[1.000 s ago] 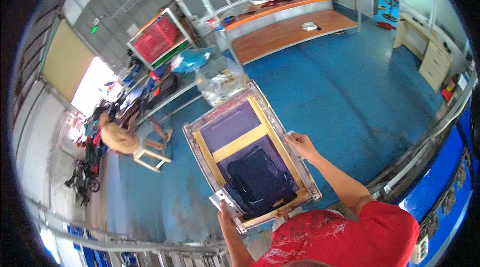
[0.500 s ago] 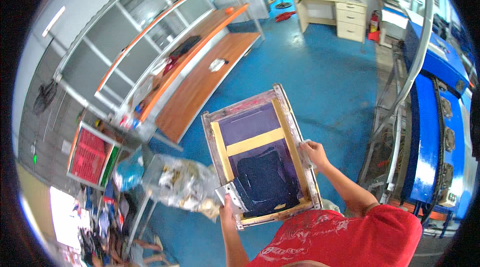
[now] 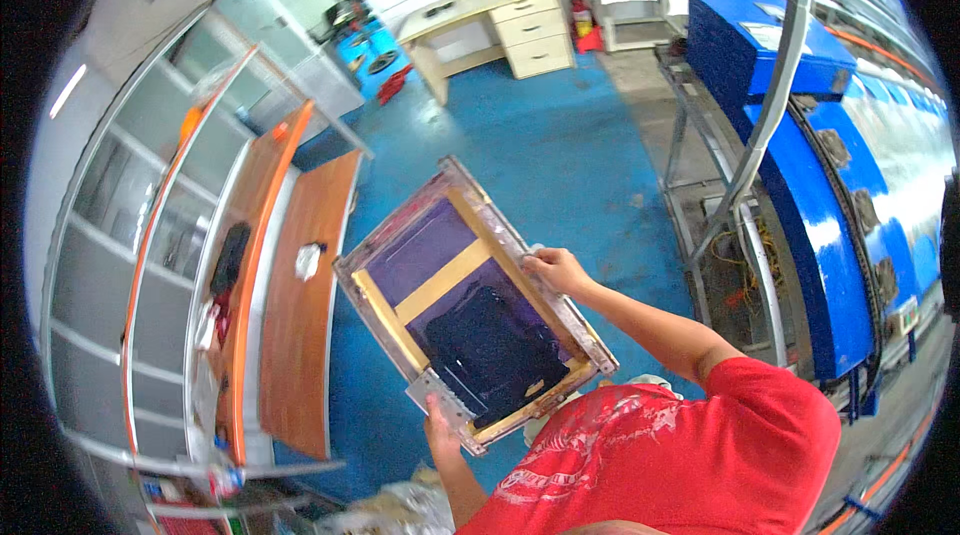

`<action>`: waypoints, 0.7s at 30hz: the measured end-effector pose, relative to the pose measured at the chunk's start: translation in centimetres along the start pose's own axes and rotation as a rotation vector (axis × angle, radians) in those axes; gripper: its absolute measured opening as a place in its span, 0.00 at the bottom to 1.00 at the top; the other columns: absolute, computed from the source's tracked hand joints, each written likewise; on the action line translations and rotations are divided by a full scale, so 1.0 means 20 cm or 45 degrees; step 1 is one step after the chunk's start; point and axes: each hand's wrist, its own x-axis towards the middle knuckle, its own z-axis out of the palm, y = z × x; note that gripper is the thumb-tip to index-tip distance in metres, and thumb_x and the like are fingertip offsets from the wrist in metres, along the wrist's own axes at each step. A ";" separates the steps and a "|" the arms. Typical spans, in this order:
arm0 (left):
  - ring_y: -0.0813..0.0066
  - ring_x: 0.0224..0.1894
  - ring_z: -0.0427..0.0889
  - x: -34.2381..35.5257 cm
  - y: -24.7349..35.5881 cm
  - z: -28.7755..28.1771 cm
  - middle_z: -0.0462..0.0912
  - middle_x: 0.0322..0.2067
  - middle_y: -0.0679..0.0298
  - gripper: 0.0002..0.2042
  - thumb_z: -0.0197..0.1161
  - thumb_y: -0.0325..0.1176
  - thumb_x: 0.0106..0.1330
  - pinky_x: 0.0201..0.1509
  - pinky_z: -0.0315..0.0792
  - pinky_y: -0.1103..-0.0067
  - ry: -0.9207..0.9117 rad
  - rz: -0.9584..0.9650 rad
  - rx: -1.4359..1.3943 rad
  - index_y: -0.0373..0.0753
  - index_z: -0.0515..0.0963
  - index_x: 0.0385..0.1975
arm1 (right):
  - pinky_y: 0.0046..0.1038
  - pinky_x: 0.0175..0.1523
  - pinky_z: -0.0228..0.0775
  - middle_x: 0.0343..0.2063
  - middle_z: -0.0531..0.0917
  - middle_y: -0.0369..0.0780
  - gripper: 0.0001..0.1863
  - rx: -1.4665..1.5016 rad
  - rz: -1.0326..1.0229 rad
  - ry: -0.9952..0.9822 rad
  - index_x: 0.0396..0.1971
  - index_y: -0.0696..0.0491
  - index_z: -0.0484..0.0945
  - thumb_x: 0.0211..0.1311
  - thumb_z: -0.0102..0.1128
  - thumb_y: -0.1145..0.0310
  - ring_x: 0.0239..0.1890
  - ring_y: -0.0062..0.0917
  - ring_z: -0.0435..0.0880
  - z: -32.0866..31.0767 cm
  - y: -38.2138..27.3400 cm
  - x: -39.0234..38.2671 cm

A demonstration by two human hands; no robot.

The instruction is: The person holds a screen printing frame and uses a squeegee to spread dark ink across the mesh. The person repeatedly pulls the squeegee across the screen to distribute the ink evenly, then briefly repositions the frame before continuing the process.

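Note:
I carry a screen-printing frame [image 3: 440, 235] with a worn metal rim, yellow tape and purple mesh, dark ink [image 3: 485, 345] spread over its lower part. My right hand [image 3: 552, 270] is closed on the frame's right side. My left hand [image 3: 438, 420] grips the lower left side, where a silver plate with holes [image 3: 440, 393] lies across the rim; part of that hand is hidden below it.
Orange-topped shelving [image 3: 300, 335] runs along the left. A cream desk [image 3: 530, 30] and red extinguisher [image 3: 582, 20] are at the back. On the right stand metal rails [image 3: 740, 185] and a big blue machine [image 3: 800, 235]. Blue floor [image 3: 500, 125] lies ahead.
My view has swung to the right: the shelving has shifted left and down, the blue machine shows more, and the seated person has left the picture. The frame is tilted further, still in both hands.

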 end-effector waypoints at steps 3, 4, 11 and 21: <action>0.58 0.59 0.76 0.05 0.07 0.10 0.75 0.60 0.54 0.40 0.63 0.62 0.66 0.62 0.71 0.62 -0.042 0.067 0.020 0.31 0.67 0.65 | 0.32 0.41 0.74 0.29 0.86 0.40 0.20 -0.035 -0.084 0.070 0.39 0.55 0.87 0.68 0.61 0.52 0.34 0.20 0.81 -0.06 0.00 -0.02; 0.57 0.60 0.75 0.11 0.17 0.15 0.74 0.61 0.53 0.41 0.63 0.62 0.66 0.64 0.70 0.62 -0.046 0.108 0.019 0.31 0.66 0.66 | 0.31 0.39 0.73 0.27 0.85 0.38 0.20 -0.028 -0.155 0.090 0.38 0.55 0.87 0.68 0.61 0.52 0.33 0.19 0.78 -0.08 -0.08 0.02; 0.53 0.72 0.60 -0.10 0.53 0.22 0.58 0.72 0.50 0.46 0.56 0.66 0.67 0.74 0.55 0.59 -0.338 -0.025 0.110 0.34 0.55 0.74 | 0.27 0.37 0.74 0.30 0.85 0.33 0.18 0.187 0.080 0.214 0.40 0.52 0.87 0.69 0.61 0.52 0.32 0.16 0.79 -0.41 -0.65 -0.46; 0.52 0.71 0.63 -0.63 0.81 1.01 0.60 0.71 0.51 0.46 0.57 0.68 0.66 0.72 0.59 0.57 -0.648 0.079 0.259 0.38 0.56 0.74 | 0.31 0.34 0.75 0.25 0.85 0.33 0.20 0.373 -0.130 0.616 0.36 0.53 0.86 0.68 0.60 0.50 0.26 0.19 0.81 -1.14 -0.79 -1.06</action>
